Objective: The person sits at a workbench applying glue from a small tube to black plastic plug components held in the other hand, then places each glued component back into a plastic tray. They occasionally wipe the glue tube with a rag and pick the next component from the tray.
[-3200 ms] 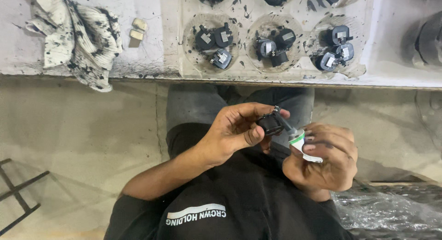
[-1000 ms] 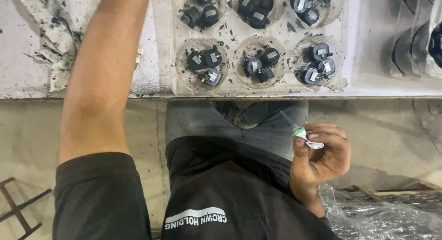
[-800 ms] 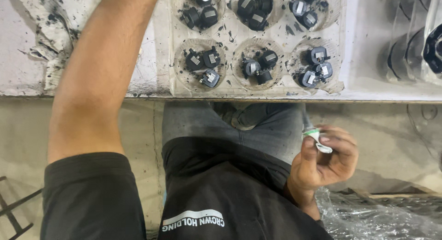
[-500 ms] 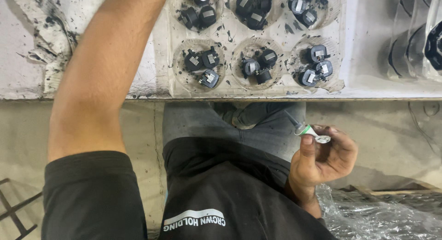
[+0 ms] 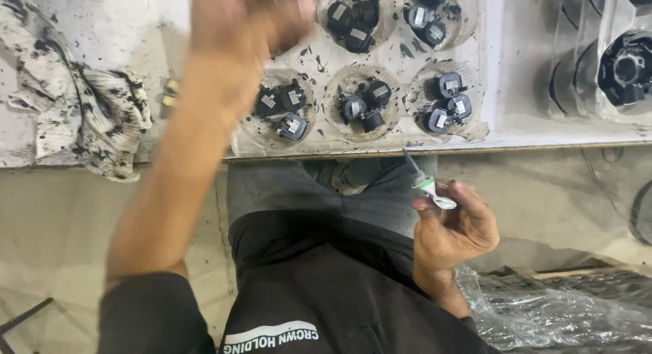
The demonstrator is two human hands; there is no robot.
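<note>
Left hand (image 5: 251, 21) drawn back over tray (image 5: 489, 76), right hand (image 5: 451, 225) gripping applicator (image 5: 424, 184)

Off to my left I see a stained, crumpled rag (image 5: 81, 109) lying on the spattered white bench (image 5: 523, 89). At the far right sit larger black round parts under clear plastic wrap (image 5: 621, 69). Down at the lower right, crinkled plastic sheeting (image 5: 564, 313) lies on the concrete floor (image 5: 54, 232).

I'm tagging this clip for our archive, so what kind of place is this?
Most likely a small workshop or assembly bench. A stained white tray holds small black plastic parts grouped in round wells, an ink-blotched white rag lies beside it, and the right hand holds a small white-and-green syringe-like applicator.
</note>
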